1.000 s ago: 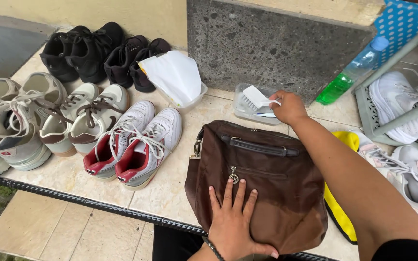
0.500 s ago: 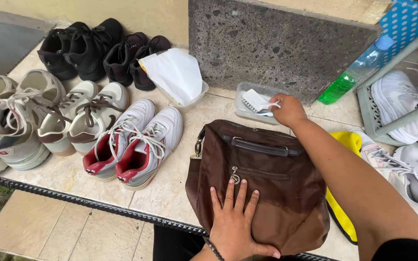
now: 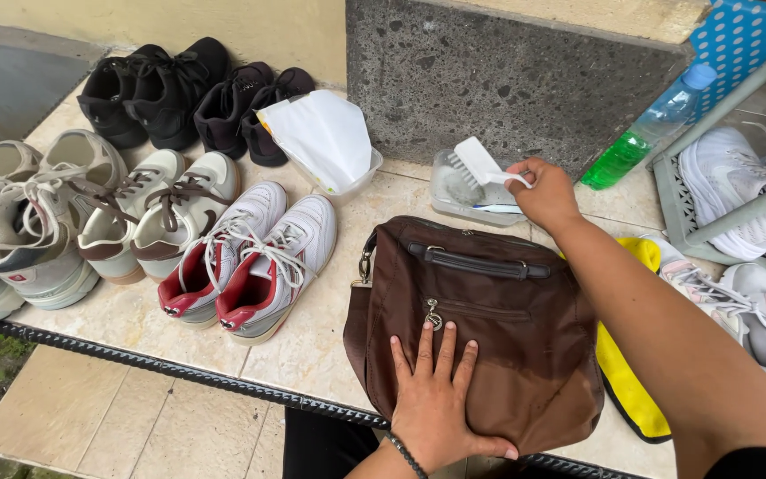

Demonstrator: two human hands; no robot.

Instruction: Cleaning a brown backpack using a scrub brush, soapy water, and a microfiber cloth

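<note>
- Brown bag (image 3: 489, 328) is lying flat, near centre; no scrubbing marks are showing.
- Left hand (image 3: 436, 399) is pressing it, fingers spread.
- Right hand (image 3: 544, 191) is gripping white brush (image 3: 480, 162) over the far clear tub (image 3: 463, 191).
- Sneakers (image 3: 250, 257) are sitting left.

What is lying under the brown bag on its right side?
A yellow item sticks out from beneath the brown bag, by the left hand. Only its edge shows; the rest is covered, so its kind is unclear.
</note>
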